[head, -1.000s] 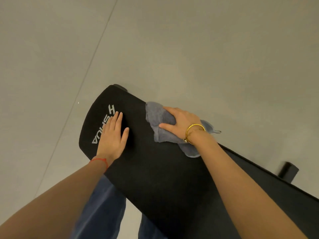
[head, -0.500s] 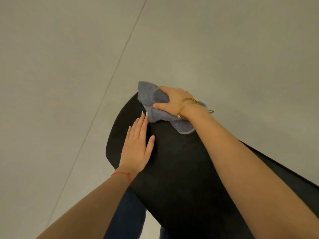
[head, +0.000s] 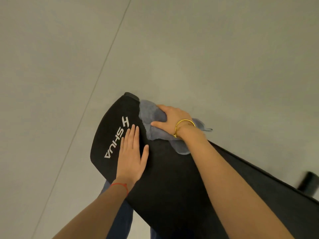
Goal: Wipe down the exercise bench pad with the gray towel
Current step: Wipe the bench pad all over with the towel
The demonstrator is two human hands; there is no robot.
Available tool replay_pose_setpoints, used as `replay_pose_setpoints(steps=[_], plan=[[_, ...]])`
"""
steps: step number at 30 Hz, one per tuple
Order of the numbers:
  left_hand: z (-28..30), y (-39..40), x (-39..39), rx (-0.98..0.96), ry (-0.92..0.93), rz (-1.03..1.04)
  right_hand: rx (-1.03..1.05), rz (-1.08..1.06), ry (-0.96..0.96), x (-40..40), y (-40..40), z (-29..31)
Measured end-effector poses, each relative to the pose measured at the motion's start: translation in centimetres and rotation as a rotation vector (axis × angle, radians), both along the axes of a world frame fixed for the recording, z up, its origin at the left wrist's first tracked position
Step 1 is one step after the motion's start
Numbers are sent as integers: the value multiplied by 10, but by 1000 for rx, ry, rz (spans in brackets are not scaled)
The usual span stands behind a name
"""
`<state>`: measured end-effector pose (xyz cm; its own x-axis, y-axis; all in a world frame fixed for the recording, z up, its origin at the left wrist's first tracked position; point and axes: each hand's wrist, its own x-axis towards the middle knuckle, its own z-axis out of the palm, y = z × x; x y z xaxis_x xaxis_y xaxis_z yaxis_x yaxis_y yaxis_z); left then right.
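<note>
The black bench pad [head: 165, 183] runs from the lower right up to its rounded end at the middle, with white SHUA lettering near that end. A crumpled gray towel [head: 150, 114] lies on the pad's far right edge close to the end, partly hanging over the side. My right hand [head: 170, 119], with a gold bangle at the wrist, presses down on the towel and grips it. Beside it, my left hand [head: 132, 157] rests flat on the pad with fingers together, covering part of the lettering; it holds nothing.
Plain grey floor [head: 189, 49] surrounds the bench, crossed by a thin seam at the left. A black foot of the bench frame [head: 309, 185] shows at the right edge. My legs in blue jeans [head: 120, 219] stand under the pad's near side.
The towel and my right hand stay near the pad's rounded end after sliding there from further back. The view has shifted, so the lettering shows again. My left hand stays flat on the pad.
</note>
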<state>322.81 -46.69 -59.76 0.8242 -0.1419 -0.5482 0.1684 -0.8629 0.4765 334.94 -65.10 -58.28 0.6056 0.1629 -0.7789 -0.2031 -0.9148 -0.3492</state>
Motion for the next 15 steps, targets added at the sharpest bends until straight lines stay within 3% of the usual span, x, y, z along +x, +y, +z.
replay_pose_setpoints(steps=[5,15], plan=[[18,-25,-21,-2,-5,16,18,-7,-49,-25,-25,17],[95,-115,-69,-54,-41,-195,-100,-77,-200,-166,-184,151]])
